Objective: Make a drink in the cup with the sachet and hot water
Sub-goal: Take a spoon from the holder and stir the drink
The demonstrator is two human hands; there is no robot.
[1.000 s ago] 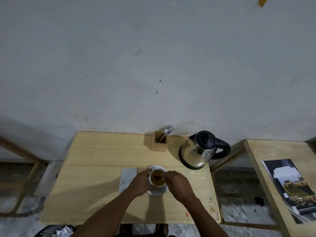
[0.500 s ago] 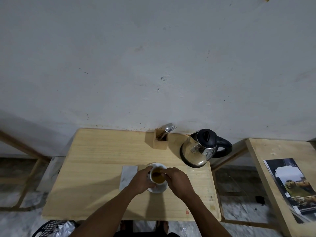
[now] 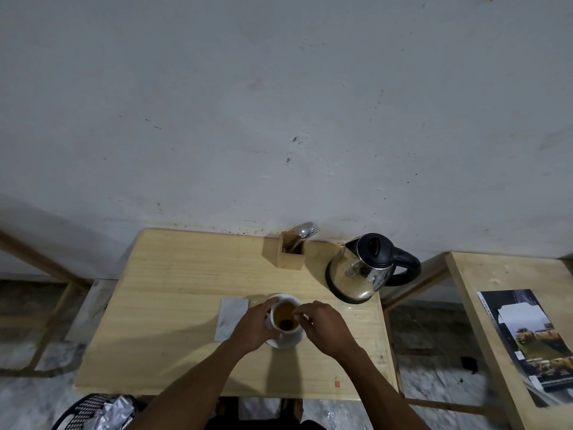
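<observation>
Since cup [image 3: 285,318], sat on its saucer [image 3: 288,343], holds amber liquid with a dark lump sunk in it, water's in. Step reads as steeping/dunking. Left grip [image 3: 252,328] wraps the cup's left side. Right grip [image 3: 324,327] bunches its fingertips over the cup's right rim; can't tell if it pinches a string. Sachet [image 3: 231,318] lies flat on worktop [image 3: 173,305] just left of cup, kettle [image 3: 362,271] behind-right of cup. Next, my guess: draw the lump out slowly, cup steadied, no drips.
</observation>
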